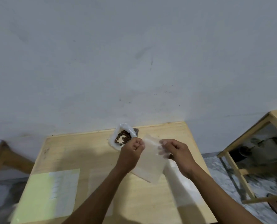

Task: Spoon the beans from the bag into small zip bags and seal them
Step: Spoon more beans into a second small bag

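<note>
1. Left hand (133, 147), centre of frame, fingers curled, thumb and fingertips pinching the upper left edge of a small zip bag (150, 164).
2. Right hand (174, 151), just right of centre, fingers curled, gripping the upper right edge of the same zip bag; fingertips show faintly through the plastic.
3. The zip bag is clear, held between both hands above the bench (94, 152), tilted with its lower corner pointing to lower centre. Looks empty; blur makes it hard to be sure. Cannot tell whether its mouth is open or sealed.
4. Bean bag (124, 136): white plastic, mouth open upward, standing at the far edge of the bench, upper centre, just above and left of the left hand. Brown beans (123, 137) visible inside.
5. A small dark object (136, 131) sits just right of the bean bag, touching or nearly so; too blurred to identify.
6. A pale plastic heap (179, 183), blurred, lies on the bench below the right forearm, right of centre.
7. Pale green-yellow sheet of paper (45, 194) lies flat on the bench, lower left, well apart from the hands.
8. Second wooden table (276, 117) at right edge of frame; wooden frame piece (5, 157) at left edge.
9. Grey wall (134, 54) fills the upper half.
</note>
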{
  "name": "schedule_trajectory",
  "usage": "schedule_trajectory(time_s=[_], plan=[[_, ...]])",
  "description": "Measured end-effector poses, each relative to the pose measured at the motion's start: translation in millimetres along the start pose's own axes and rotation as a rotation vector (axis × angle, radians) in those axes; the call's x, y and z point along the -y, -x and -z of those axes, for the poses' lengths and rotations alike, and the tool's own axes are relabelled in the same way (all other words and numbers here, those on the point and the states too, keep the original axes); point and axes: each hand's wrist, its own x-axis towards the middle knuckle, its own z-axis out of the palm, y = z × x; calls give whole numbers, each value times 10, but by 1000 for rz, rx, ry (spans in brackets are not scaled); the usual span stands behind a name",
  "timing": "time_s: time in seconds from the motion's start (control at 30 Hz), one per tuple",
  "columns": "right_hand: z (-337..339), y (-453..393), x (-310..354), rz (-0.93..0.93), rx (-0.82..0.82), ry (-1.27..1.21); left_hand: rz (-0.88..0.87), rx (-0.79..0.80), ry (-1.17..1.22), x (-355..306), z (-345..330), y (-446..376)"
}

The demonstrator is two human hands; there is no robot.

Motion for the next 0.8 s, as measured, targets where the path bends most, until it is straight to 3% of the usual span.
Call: schedule_trajectory(time_s=[0.13, 0.23, 0.3, 0.4, 0.63, 0.8], plan=[[-319, -61, 68, 92, 5, 87, 81, -235, 45, -97, 157, -17], [-531, -74, 87, 171, 64, 185, 324, -126, 470, -270, 237, 54], [-650, -43, 112, 198, 160, 220, 398, -87, 630, -333, 294, 96], [-763, -5, 128, 222, 251, 251, 392, -119, 620, -346, 377, 140], [-825, -82, 142, 96, 246, 117, 322, -45, 756, -403, 486, 232], [-833, -128, 134, 19, 249, 101, 332, -108, 657, -337, 488, 217]])
